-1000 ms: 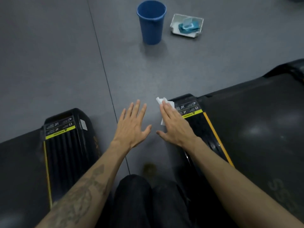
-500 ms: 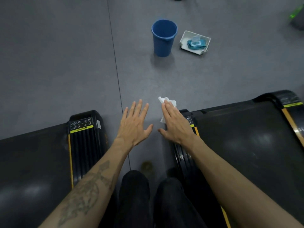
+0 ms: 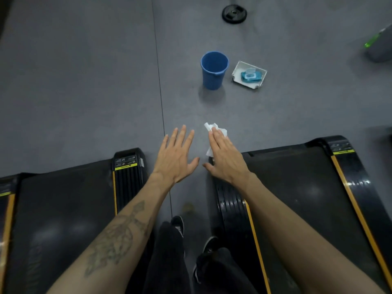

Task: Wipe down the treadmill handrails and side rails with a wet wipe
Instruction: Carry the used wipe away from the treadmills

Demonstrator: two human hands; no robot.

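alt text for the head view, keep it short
The right hand presses a white wet wipe flat at a treadmill side rail end; the left hand hovers open. A blue bucket stands on the floor beyond.

Light: dim, overhead, even.
Glare: soft pale patches on the glossy black treadmill decks [image 3: 297,194].
Shadow: faint, under the blue plastic bucket [image 3: 213,70].
Distortion: wide-angle bending at the edges.
Focus: slightly soft overall, corners blurrier.

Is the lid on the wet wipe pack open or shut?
Open. The clear flip lid stands raised above the blue wet wipe pack lying in the white tray.
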